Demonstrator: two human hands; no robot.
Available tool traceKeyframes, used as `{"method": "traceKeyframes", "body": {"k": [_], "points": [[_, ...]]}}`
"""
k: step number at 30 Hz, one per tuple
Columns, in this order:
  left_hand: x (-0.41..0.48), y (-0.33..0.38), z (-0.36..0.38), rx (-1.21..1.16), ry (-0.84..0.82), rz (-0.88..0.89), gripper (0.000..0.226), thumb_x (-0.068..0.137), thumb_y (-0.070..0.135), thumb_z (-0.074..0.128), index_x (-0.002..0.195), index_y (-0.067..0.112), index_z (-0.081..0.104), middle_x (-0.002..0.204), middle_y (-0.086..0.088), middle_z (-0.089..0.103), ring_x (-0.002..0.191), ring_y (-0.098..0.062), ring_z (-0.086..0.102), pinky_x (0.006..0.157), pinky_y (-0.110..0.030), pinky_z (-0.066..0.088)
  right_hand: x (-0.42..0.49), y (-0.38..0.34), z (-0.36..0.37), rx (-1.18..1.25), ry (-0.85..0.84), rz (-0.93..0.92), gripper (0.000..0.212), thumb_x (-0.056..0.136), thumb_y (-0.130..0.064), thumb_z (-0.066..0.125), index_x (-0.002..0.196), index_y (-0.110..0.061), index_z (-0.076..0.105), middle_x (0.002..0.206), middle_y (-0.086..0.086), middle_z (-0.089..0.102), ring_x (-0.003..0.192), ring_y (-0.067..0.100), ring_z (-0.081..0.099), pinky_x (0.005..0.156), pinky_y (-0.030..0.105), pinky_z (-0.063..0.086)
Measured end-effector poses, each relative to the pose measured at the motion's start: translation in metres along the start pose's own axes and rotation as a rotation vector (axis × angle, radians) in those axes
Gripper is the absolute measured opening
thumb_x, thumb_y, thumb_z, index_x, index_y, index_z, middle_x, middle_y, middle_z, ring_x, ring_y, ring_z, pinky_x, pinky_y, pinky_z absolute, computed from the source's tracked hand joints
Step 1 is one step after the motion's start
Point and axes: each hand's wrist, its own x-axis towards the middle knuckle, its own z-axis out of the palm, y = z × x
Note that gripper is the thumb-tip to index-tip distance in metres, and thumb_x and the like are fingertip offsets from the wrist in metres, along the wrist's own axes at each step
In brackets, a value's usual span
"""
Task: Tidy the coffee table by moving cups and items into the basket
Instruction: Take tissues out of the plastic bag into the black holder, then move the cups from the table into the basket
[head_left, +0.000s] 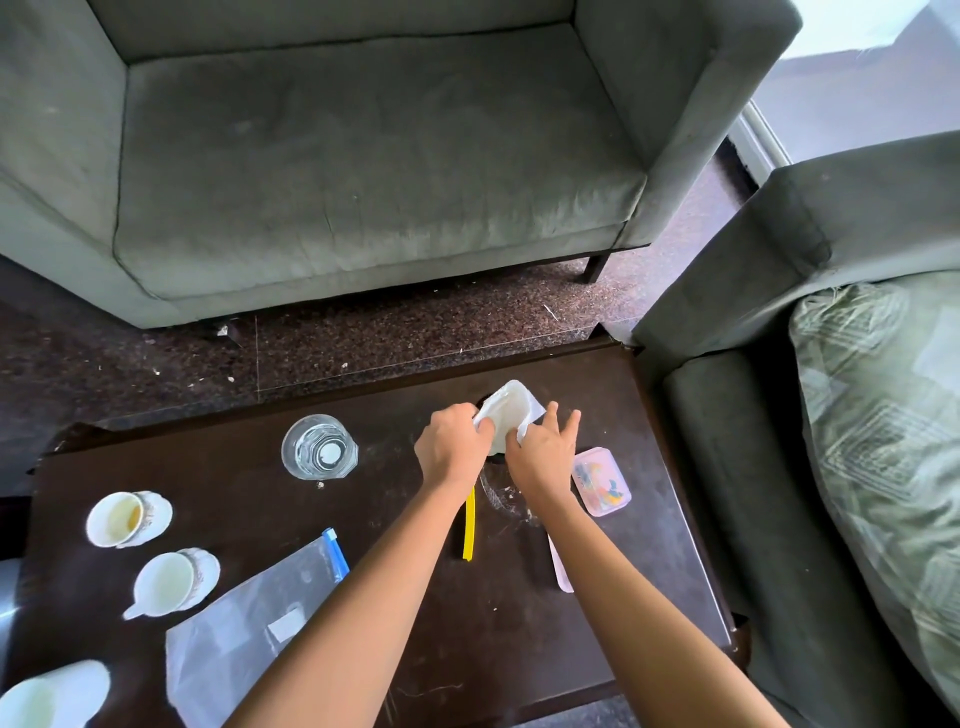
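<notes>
On the dark coffee table (467, 623), both hands meet at a white plastic container (511, 410) near the far edge. My left hand (452, 444) grips its left side. My right hand (543, 452) holds its right side with fingers partly spread. A clear glass (319, 447) stands to the left. Two white cups lie on their sides on saucers, one (117, 518) behind the other (171, 582). A third white cup (49, 696) shows at the bottom left corner. No basket is in view.
A pink lidded box (601, 482) sits right of my hands. A yellow strip (469, 525), a clear zip bag (249, 623) with a blue seal and a pale pink strip (560, 569) lie on the table. Grey sofas (363, 156) stand beyond and to the right.
</notes>
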Motion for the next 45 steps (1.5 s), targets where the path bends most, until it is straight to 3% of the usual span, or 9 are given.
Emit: {"method": "traceKeyframes", "body": {"k": [3,6,10,15,22,27,34,39,45], "points": [[0.000,-0.001,0.001,-0.007,-0.030,0.010,0.024,0.087,0.035,0.051,0.084,0.015,0.065,0.084,-0.004,0.068,0.078,-0.026,0.065,0.063,-0.032,0.054,0.006,0.002,0.003,-0.002,-0.042,0.012,0.045,0.100,-0.032,0.036,0.108,-0.002,0.067,0.161,0.014,0.012,0.147,0.040,-0.005,0.120,0.044,0.002],[-0.003,0.000,-0.006,-0.032,-0.062,0.013,0.027,0.082,0.043,0.053,0.086,0.019,0.065,0.078,0.003,0.063,0.075,-0.022,0.061,0.059,-0.028,0.043,0.005,0.004,0.005,0.031,-0.058,-0.014,0.057,0.093,-0.045,0.027,0.109,-0.007,0.067,0.155,0.022,0.028,0.148,0.040,0.002,0.120,0.048,-0.003],[-0.010,-0.004,-0.019,-0.127,0.001,-0.003,0.042,0.077,0.064,0.047,0.086,0.028,0.064,0.080,0.011,0.069,0.076,-0.014,0.064,0.065,-0.028,0.049,-0.015,0.002,-0.002,0.169,0.189,-0.153,0.070,0.081,-0.057,0.040,0.121,-0.002,0.058,0.148,0.028,0.036,0.146,0.041,0.014,0.119,0.047,0.007],[-0.010,-0.024,-0.045,-0.191,0.090,-0.032,0.043,0.080,0.067,0.046,0.086,0.028,0.064,0.082,0.014,0.068,0.082,-0.013,0.064,0.070,-0.030,0.050,-0.034,-0.019,-0.013,0.335,0.396,-0.288,0.058,0.081,-0.034,0.057,0.133,-0.009,0.046,0.153,0.018,0.028,0.146,0.034,0.009,0.116,0.048,0.019],[-0.015,-0.071,-0.106,-0.197,0.201,-0.077,0.030,0.088,0.049,0.052,0.088,0.023,0.066,0.083,0.007,0.069,0.081,-0.018,0.066,0.064,-0.029,0.048,-0.050,-0.083,-0.013,0.302,0.215,-0.424,0.048,0.086,-0.018,0.063,0.132,-0.008,0.049,0.154,0.020,0.026,0.147,0.036,0.007,0.118,0.045,0.014],[-0.030,-0.128,-0.157,-0.213,0.271,-0.189,0.020,0.086,0.041,0.056,0.091,0.025,0.066,0.090,0.002,0.072,0.086,-0.028,0.067,0.070,-0.034,0.052,-0.078,-0.139,-0.009,0.194,0.079,-0.536,0.045,0.088,-0.018,0.059,0.131,-0.008,0.051,0.152,0.019,0.031,0.145,0.037,0.011,0.118,0.044,0.015],[-0.063,-0.224,-0.222,-0.242,0.376,-0.279,0.011,0.085,0.027,0.058,0.087,0.021,0.067,0.087,0.001,0.071,0.085,-0.027,0.065,0.066,-0.031,0.047,-0.128,-0.224,0.018,0.074,-0.088,-0.652,0.045,0.088,-0.020,0.061,0.131,-0.009,0.052,0.145,0.013,0.041,0.141,0.033,0.022,0.118,0.040,0.022],[-0.082,-0.298,-0.249,-0.245,0.386,-0.346,0.011,0.084,0.029,0.059,0.087,0.023,0.068,0.091,0.001,0.071,0.087,-0.026,0.065,0.067,-0.030,0.046,-0.164,-0.278,0.063,-0.017,-0.163,-0.669,0.047,0.089,-0.027,0.061,0.132,-0.011,0.049,0.138,0.011,0.047,0.131,0.029,0.036,0.109,0.037,0.031],[-0.095,-0.383,-0.261,-0.247,0.292,-0.397,0.011,0.084,0.028,0.057,0.086,0.026,0.067,0.089,0.002,0.070,0.087,-0.026,0.065,0.071,-0.033,0.053,-0.188,-0.319,0.132,-0.097,-0.305,-0.643,0.061,0.087,-0.024,0.067,0.141,-0.014,0.038,0.146,0.011,0.037,0.135,0.030,0.032,0.109,0.041,0.035]]}}
